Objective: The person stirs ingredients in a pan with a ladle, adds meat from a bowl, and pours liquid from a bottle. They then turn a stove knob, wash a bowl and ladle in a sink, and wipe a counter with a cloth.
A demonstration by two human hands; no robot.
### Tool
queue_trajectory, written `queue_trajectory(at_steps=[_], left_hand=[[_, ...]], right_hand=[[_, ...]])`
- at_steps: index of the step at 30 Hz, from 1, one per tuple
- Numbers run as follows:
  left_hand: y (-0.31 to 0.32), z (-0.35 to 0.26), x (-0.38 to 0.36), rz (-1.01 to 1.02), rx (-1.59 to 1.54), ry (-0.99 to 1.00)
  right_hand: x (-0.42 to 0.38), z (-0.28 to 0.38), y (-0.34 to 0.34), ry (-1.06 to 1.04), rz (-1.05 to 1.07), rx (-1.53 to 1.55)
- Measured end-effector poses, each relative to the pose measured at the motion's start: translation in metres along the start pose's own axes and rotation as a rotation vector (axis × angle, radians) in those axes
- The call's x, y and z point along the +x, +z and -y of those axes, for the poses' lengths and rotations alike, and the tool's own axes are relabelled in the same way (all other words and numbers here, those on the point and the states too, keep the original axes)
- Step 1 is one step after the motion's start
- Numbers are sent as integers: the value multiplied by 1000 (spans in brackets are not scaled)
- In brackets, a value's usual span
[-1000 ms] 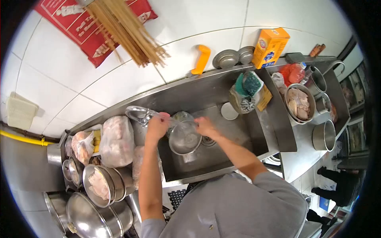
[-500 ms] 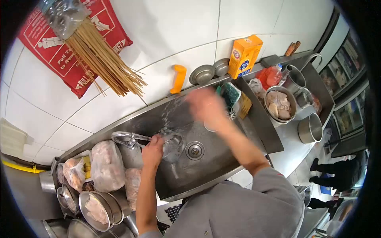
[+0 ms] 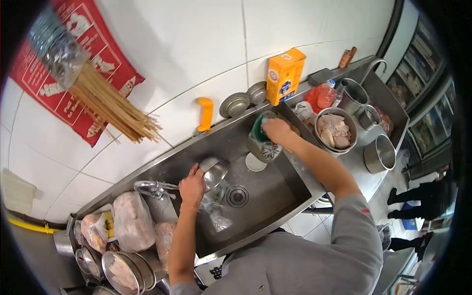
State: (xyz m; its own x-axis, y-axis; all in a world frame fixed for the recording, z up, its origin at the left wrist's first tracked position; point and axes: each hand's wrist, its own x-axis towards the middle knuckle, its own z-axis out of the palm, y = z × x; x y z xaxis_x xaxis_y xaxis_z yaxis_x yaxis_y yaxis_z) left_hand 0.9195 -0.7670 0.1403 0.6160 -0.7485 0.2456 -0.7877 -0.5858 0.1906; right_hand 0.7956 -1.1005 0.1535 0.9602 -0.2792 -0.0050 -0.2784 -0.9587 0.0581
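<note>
My left hand [image 3: 191,188] is closed on the rim of a small, shiny metal bowl [image 3: 216,173], held tilted over the sink beside the faucet [image 3: 155,189]. At the sink's far right end, my right hand [image 3: 278,132] has its fingers closed on a green scouring pad [image 3: 257,129]. The pad is at the mouth of a pale container with a dark floral pattern [image 3: 268,150], and my fingertips are partly hidden there. A white round lid or dish [image 3: 255,162] lies below the container. Clear plastic wrapping [image 3: 220,221] lies on the sink floor [image 3: 260,211] near the drain [image 3: 237,196].
Bagged meat [image 3: 132,214] and metal bowls of raw meat [image 3: 123,273] stand left of the sink. On the right counter are a pot of raw chicken [image 3: 336,132] and other pots [image 3: 379,153]. An orange box [image 3: 285,76] stands behind. A person in dark clothes [image 3: 423,199] is at right.
My right hand has reached the green scouring pad at the container. My left hand has raised and tilted the metal bowl. The view has shifted slightly.
</note>
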Motion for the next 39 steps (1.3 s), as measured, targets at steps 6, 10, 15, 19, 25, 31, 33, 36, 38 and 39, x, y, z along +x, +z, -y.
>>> queue_trajectory(at_steps=[6, 10, 15, 19, 25, 31, 33, 36, 38, 39], left_hand=[[11, 1, 0, 1, -143, -116], [32, -1, -19, -26, -342, -233], [33, -33, -18, 189, -899, -584], [144, 12, -48, -217, -607, -340], [137, -20, -65, 222, -893, -623], [96, -26, -59, 375, -921, -646], [127, -19, -62, 352, -1053, -674], [115, -16, -56, 276, -1001, -712], [104, -7, -61, 281, -947, -674], [99, -5, -64, 290, -897, -631]], right_hand=[[0, 9, -62, 135, 48, 9], [-52, 47, -121, -18, -253, 425], [-40, 159, 30, -145, -359, 663], [-46, 213, 148, -232, 62, 1228], [-65, 172, 123, -163, 129, 663], [-50, 187, 268, -257, -129, 693], [-69, 161, 137, -205, -9, 704], [-58, 188, 157, -467, 253, 868], [-58, 187, 186, -460, 5, 810], [-59, 185, 193, -439, -241, 743]])
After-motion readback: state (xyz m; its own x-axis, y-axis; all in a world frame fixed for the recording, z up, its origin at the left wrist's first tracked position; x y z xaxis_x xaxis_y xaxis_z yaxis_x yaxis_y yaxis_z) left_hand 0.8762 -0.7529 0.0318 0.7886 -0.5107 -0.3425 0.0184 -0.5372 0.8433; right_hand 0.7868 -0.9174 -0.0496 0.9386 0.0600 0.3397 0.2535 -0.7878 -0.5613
